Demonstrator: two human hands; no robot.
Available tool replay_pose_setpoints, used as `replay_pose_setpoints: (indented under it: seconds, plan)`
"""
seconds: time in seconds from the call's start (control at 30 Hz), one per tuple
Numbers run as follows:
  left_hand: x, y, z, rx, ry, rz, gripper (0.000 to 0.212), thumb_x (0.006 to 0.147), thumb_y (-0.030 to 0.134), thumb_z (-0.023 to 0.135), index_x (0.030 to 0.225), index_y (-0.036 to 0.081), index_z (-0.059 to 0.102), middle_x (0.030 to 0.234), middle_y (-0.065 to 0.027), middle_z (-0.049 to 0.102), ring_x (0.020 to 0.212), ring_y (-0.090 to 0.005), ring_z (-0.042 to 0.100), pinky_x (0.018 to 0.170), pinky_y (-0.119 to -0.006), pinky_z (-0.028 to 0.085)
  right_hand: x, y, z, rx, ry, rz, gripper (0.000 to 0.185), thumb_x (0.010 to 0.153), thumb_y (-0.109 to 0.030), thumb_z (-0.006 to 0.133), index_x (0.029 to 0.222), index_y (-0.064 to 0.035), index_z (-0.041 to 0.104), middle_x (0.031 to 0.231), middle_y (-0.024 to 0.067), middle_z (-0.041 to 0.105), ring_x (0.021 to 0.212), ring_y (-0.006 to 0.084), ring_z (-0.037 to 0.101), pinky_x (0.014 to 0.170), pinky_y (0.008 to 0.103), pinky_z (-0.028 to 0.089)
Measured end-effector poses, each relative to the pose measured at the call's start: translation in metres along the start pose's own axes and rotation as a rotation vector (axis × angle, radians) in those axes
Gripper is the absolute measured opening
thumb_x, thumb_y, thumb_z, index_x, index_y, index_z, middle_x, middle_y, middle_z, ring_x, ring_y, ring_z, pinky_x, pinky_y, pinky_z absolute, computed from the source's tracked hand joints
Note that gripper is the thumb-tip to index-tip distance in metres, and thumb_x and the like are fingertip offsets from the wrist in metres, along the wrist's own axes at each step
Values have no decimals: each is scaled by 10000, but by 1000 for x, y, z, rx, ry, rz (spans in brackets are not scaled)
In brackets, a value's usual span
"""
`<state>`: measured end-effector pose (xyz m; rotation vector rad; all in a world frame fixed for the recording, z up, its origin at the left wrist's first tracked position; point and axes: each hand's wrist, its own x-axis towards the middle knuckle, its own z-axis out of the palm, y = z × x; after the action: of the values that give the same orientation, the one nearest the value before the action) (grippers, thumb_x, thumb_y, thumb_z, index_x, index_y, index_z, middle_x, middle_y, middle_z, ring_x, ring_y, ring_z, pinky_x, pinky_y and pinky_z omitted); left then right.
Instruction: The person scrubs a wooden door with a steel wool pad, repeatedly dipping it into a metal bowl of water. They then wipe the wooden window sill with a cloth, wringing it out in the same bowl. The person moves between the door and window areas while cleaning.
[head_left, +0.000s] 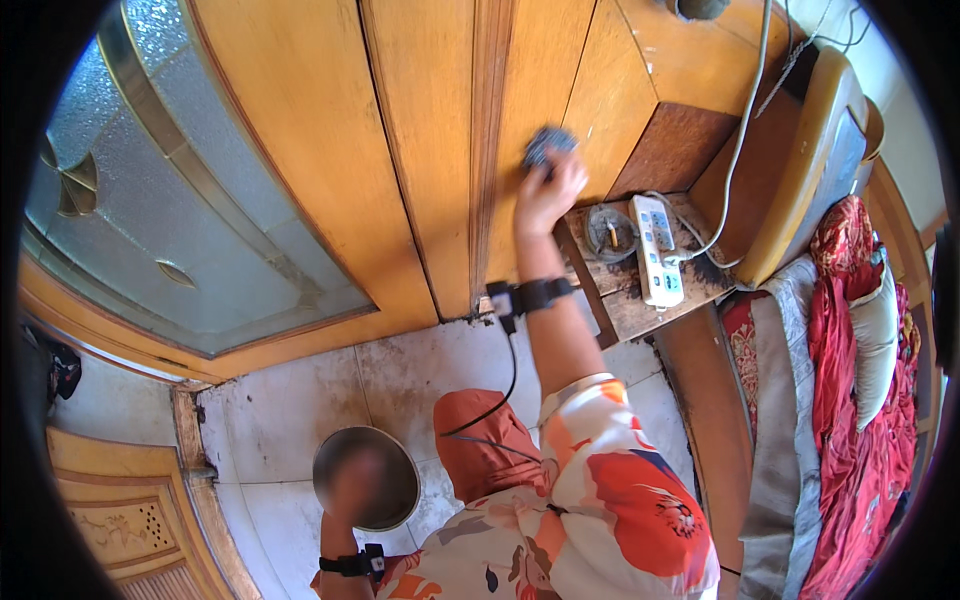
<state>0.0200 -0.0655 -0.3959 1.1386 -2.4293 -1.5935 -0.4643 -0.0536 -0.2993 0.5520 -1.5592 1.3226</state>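
Observation:
My right hand (551, 195) grips a dark, bunched cloth or scrubbing pad (547, 146), pressed against the yellow-brown wooden cabinet panel (525, 112). The pad is blurred, so its exact kind cannot be told. My left hand (354, 480) is over the mouth of a round bucket or pot (411, 480) on the tiled floor; a blur covers the hand, and its fingers cannot be made out. Each wrist wears a black strap with a small device, and a cable runs from the right one.
Right of my right hand, a worn wooden shelf (626, 315) holds an ashtray (609, 234) with a cigarette and a white power strip (657, 251) with a plugged-in cord. Further right is a bed with red cloth (840, 450). A patterned glass pane (240, 247) is at left.

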Motion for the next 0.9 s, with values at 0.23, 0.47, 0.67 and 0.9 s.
replay_pose_setpoints:
  seconds: [0.23, 0.47, 0.67, 0.9]
  plan:
    - [-19, -39, 5, -39, 35, -74, 245, 801, 2, 500, 1044, 7, 530, 997, -101, 597, 939, -191, 568, 836, -279, 427, -232, 66, -38, -83, -481, 487, 191, 606, 48, 540, 778, -33, 561, 871, 178, 546, 840, 370, 512, 744, 418, 428]
    - [-21, -101, 14, 66, -11, 75, 240, 803, -3, 502, 1041, 7, 529, 990, -99, 599, 922, -181, 572, 826, -270, 431, -65, -14, 0, 33, -123, -54, 296, 611, 69, 522, 858, -83, 576, 906, 127, 509, 897, 313, 463, 795, 409, 374]
    - [-9, -117, 29, -135, 19, -86, 223, 809, 5, 502, 1028, 10, 547, 955, -99, 602, 891, -173, 578, 792, -257, 446, -242, 94, -38, -87, -505, -8, 206, 583, 59, 549, 740, -73, 572, 935, 157, 528, 896, 357, 482, 784, 445, 402]
    - [-6, -106, 40, -22, -80, -156, 249, 804, 63, 540, 1050, 26, 549, 987, -120, 595, 885, -233, 575, 756, -285, 457, -146, 25, -19, 164, -336, -58, 228, 624, 64, 523, 800, -71, 573, 910, 135, 518, 899, 324, 476, 785, 406, 392]
